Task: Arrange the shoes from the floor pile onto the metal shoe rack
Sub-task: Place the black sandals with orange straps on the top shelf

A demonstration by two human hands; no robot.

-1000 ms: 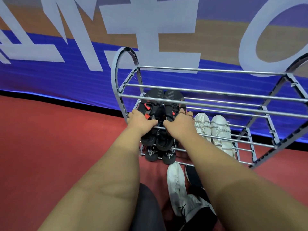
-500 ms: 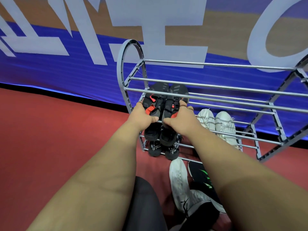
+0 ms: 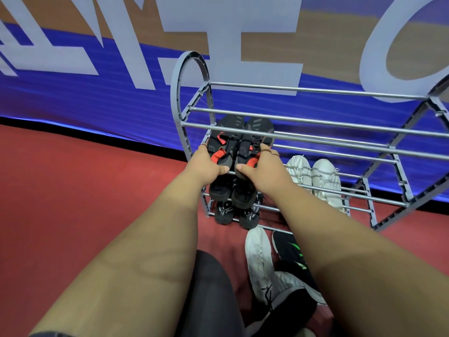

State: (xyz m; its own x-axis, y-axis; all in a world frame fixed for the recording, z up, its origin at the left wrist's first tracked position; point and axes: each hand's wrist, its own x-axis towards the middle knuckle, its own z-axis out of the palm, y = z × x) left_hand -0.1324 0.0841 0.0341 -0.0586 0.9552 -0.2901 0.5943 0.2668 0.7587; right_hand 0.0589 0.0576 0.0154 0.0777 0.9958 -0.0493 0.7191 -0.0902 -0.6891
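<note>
A grey metal shoe rack [image 3: 315, 122] stands against the blue banner wall. On the left end of its middle tier lies a pair of black sandals with red straps. My left hand [image 3: 206, 166] grips the left sandal [image 3: 222, 142] and my right hand [image 3: 262, 169] grips the right sandal [image 3: 255, 137], both over the straps. Below them, on the bottom tier, sits a pair of black shoes [image 3: 233, 212]. A pair of white sneakers [image 3: 313, 178] rests to the right of my hands. On the floor lie a white shoe [image 3: 258, 254] and a black shoe with green marks [image 3: 291, 251].
The floor is red carpet [image 3: 85, 190]. My dark-clothed knee [image 3: 211, 288] is at the bottom middle. More shoes, white and black, are heaped at the bottom right [image 3: 286, 300]. The rack's top tier bars and the right half of its middle tier hold nothing.
Both hands have slid the sandals further back on the rack's tier. The view has shifted slightly, showing more of the floor shoes.
</note>
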